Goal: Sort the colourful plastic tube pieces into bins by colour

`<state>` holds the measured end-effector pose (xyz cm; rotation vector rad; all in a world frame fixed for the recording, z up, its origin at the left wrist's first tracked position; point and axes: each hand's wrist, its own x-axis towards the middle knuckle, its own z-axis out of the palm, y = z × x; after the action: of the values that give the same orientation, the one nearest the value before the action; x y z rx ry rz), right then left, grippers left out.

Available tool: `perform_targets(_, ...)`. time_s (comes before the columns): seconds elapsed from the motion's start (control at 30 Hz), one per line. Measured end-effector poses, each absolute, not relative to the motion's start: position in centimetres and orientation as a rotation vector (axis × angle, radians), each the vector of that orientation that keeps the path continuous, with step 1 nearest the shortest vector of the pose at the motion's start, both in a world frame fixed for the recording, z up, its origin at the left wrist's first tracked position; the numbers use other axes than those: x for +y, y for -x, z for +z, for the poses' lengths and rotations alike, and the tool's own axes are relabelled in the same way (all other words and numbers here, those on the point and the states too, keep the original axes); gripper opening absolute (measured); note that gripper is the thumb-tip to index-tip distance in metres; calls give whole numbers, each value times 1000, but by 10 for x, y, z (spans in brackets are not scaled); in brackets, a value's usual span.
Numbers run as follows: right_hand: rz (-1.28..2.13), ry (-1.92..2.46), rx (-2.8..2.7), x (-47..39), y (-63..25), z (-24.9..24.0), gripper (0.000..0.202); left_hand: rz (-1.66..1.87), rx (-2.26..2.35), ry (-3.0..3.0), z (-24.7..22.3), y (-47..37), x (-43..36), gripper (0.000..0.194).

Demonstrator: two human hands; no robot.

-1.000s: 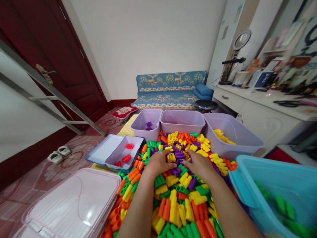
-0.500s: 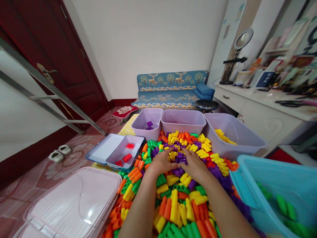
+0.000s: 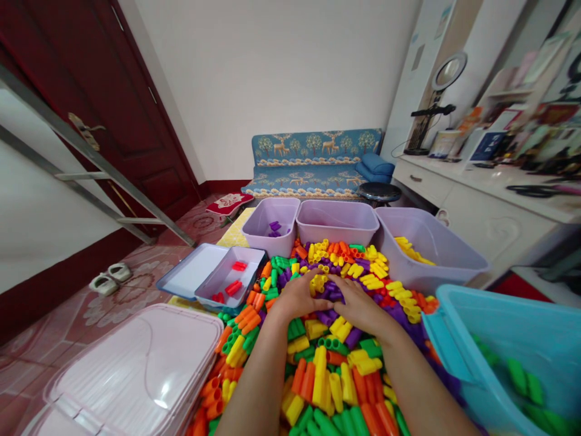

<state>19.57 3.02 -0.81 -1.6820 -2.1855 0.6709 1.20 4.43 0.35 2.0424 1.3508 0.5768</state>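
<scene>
Overall, the red door (image 3: 154,133) and the sofa (image 3: 313,175) stand at the back, with the dresser (image 3: 494,224) to the right. Nearer, a broad pile (image 3: 320,375) of plastic pieces — orange, yellow, green and purple, with some red — spreads between several containers. A blue tub (image 3: 508,294) at right holds green pieces. Three lilac tubs line the far edge: the left tub (image 3: 272,244) has a few purple pieces, the middle tub (image 3: 336,234) has no contents visible from this angle, and the right tub (image 3: 447,251) has yellow ones. A pink lid (image 3: 136,357) lies at near left; beyond it, an open case (image 3: 231,272) contains red pieces. Both hands rest amid the pile. The left hand (image 3: 297,298) and right hand (image 3: 358,306) curve around purple pieces (image 3: 334,292) and yellow pieces (image 3: 318,283), thumbs close together — whether any fingers are clamped on a piece cannot be told.
</scene>
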Motion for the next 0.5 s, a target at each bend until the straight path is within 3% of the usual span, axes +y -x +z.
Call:
perform_targets(0.3, 913, 1314, -1865, 33, -192, -12, 77, 785, 1062, -1808, 2, -13, 45, 89)
perform_targets(0.5, 1208, 1083, -1632, 25, -185, 6, 69, 983, 857, -1487, 9, -14, 45, 83)
